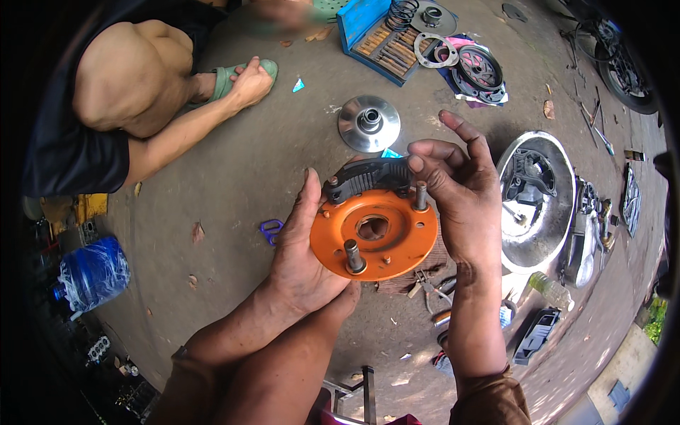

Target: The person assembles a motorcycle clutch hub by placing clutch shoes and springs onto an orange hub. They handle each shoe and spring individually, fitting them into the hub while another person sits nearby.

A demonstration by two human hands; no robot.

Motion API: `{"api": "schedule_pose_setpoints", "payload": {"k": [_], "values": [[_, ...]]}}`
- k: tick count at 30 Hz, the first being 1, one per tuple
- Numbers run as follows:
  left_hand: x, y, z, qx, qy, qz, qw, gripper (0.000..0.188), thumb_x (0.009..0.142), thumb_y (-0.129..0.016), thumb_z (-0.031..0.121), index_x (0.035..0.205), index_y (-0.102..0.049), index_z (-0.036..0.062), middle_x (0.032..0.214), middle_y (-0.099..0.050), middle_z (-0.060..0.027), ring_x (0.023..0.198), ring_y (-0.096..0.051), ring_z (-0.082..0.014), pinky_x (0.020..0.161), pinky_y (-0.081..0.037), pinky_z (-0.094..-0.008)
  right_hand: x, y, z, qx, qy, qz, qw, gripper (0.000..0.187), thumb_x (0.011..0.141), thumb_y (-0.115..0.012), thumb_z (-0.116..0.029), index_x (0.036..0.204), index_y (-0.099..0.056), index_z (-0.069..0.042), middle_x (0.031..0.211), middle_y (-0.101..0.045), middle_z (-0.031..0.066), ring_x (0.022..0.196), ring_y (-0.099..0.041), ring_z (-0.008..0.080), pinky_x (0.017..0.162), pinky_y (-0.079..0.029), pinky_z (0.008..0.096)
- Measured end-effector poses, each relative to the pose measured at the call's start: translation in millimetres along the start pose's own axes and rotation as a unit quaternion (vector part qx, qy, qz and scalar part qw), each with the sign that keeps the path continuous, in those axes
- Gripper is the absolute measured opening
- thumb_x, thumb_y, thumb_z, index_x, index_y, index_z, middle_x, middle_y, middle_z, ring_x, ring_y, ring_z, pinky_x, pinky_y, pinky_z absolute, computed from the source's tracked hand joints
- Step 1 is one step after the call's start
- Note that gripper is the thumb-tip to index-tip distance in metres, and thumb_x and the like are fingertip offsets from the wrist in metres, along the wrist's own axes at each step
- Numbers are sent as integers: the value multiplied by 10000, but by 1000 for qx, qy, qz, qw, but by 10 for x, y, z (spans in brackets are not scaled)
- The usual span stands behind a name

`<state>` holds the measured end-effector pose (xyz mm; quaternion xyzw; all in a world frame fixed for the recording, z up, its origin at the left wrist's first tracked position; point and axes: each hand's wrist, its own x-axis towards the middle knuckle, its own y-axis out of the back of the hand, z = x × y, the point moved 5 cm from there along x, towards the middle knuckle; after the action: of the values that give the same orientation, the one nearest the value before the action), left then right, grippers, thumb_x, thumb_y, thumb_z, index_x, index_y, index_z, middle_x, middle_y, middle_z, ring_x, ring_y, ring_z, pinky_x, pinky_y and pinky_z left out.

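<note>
Left hand (296,258) clasps orange clutch plate (330,232), right hand (464,195) pinches black clutch shoe (371,178), apparently for fitting, next likely calling for flush seating.

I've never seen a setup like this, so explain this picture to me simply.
There is no machine here: these are a person's bare hands, seen by a wide fisheye camera on their head looking down. That lens bends straight edges near the rim.

The left hand holds an orange metal disc with upright pins. A curved black piece sits along its far edge. The right hand has its fingers at that piece's right end; whether they grip it is unclear.

On the ground beyond are a shiny silver disc and a blue case of small tools. To the right is a metal bowl holding parts. Another person crouches at upper left.
</note>
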<state>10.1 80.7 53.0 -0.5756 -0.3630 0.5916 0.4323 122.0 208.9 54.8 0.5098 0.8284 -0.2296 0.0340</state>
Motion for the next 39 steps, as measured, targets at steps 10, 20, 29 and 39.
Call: {"api": "schedule_pose_setpoints", "payload": {"k": [10,20,29,39], "values": [[5,-25,-1,66,-35,52,996,683,1084,-228,581,1515,-375,72,1448,-512,-168,1353,-521,-286,1137,-441,-483,-55,54,44,25,14,11,1000,644,914,-634,112,1478,-332,31,1033,-675,111,971,-698,186,840,-565,271],[43,-24,3,139,-57,81,985,675,1095,-239,552,1429,-455,6,1377,-573,-158,1304,-561,-264,1115,-462,-442,-94,-2,57,-18,14,41,999,596,999,-648,-76,1496,-326,-6,1093,-672,102,982,-667,162,883,-540,283],[0,-38,-2,172,-60,126,975,680,1083,-273,576,1394,-503,17,1349,-591,-148,1264,-587,-238,1081,-487,-417,-306,-145,87,42,61,140,987,586,1087,-503,-182,1563,-184,-60,1105,-626,117,1045,-654,180,936,-529,323],[-27,-4,-5,146,-53,145,977,617,1082,-307,511,1389,-535,27,1349,-604,-142,1245,-604,-256,1083,-482,-448,-357,-170,31,2,89,157,984,518,1078,-447,-58,1532,-197,-59,1076,-604,108,1007,-641,165,931,-540,313]]}}
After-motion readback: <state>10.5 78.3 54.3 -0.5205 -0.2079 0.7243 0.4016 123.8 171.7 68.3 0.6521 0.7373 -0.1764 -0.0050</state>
